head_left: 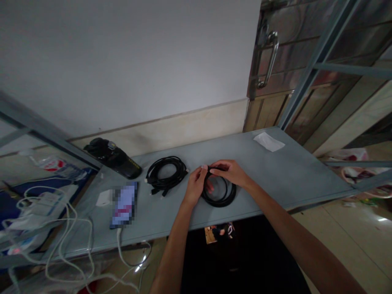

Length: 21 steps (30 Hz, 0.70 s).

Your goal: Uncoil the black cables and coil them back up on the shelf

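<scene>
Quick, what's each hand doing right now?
Left hand: closed on the coiled black cable, fingers at the top of its loop.
Right hand: closed on the same cable's top, just beside the left.

Yellow lettering is showing on the black bottle (112,158), and red marking on a clear plastic item (56,165); both are proving illegible. No text is reading clearly.

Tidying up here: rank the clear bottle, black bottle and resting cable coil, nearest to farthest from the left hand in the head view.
1. Resting cable coil, just left of the left hand
2. Black bottle, farther left, near the wall
3. Clear bottle, far left
</scene>
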Each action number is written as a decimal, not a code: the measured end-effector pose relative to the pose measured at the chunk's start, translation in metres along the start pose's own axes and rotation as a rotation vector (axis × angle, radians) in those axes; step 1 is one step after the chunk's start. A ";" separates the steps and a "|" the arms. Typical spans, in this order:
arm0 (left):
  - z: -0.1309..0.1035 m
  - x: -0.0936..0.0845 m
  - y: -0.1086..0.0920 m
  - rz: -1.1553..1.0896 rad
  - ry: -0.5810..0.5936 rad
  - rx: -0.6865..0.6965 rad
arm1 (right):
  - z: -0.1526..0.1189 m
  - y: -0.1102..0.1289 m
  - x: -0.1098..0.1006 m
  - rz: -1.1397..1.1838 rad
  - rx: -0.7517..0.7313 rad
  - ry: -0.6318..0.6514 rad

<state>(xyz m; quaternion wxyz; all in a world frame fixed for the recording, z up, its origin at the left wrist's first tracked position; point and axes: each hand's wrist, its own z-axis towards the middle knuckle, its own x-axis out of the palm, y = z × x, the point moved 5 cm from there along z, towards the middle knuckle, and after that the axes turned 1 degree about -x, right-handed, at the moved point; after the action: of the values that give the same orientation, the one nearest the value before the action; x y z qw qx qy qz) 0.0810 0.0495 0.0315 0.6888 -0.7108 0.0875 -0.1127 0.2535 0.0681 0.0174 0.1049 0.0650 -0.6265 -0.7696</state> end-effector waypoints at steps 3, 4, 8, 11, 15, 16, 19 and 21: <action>0.001 -0.001 0.001 -0.029 -0.024 -0.005 | 0.001 0.000 -0.003 -0.012 -0.003 -0.027; 0.001 -0.002 0.001 -0.041 -0.032 -0.006 | 0.001 0.001 -0.003 -0.015 -0.003 -0.031; 0.002 0.000 0.000 -0.119 -0.051 -0.001 | 0.001 0.004 -0.004 -0.025 -0.009 -0.048; -0.001 -0.007 -0.011 -0.195 -0.092 0.011 | 0.002 0.005 -0.008 -0.036 -0.014 -0.089; -0.006 -0.045 -0.048 -0.253 -0.192 0.067 | 0.005 0.001 -0.012 -0.026 0.001 -0.131; -0.006 -0.060 -0.060 -0.256 -0.217 0.089 | 0.006 -0.001 -0.012 -0.021 0.006 -0.133; -0.001 -0.113 -0.089 -0.136 -0.337 0.155 | 0.007 -0.004 -0.011 -0.007 0.014 -0.129; 0.006 -0.148 -0.097 0.038 -0.417 0.144 | 0.007 -0.004 -0.010 -0.002 0.012 -0.124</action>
<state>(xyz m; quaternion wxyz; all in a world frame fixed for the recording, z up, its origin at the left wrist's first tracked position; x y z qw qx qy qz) -0.0622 0.0998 0.1224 0.7429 -0.6660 -0.0516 0.0436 0.2616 0.0782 0.0151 0.0646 0.0183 -0.6364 -0.7684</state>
